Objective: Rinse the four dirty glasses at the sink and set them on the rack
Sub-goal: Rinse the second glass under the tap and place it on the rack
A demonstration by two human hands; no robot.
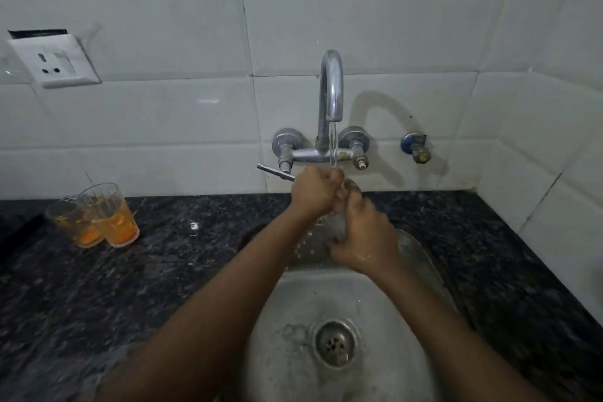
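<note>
- Under the running stream of the curved chrome wall tap (331,91), above the back edge of the round stainless-steel sink (293,303), both hands are brought together around a clear glass (336,220).
- The left hand (315,189) is seen knuckles-up with its fingers curled; the upper part of the glass appears to be gripped by it, though the rim is hidden by the fingers.
- The right hand (365,238) is curled round the lower part of the same glass, with its fingertips turned toward the left hand and water drops on its back.
- The glass itself is only partly visible as a blurred, wet, transparent patch between the two hands, and its tilt cannot be told.
- The water (333,147) is seen falling from the spout straight onto the fingers where the hands meet.
- A metal drain strainer (335,342) is set in the bottom of the sink, nearer the camera than the hands.
- Well to the left, on the dark speckled granite counter (163,271), two clear ribbed glasses with orange residue at the bottom (98,215) are stood upright, touching or overlapping one another.
- A white wall socket (54,60) is mounted on the glossy white tiled wall (163,10) above those glasses.
- A small blue-capped brass valve (416,147) is fixed to the tiles right of the tap.
</note>
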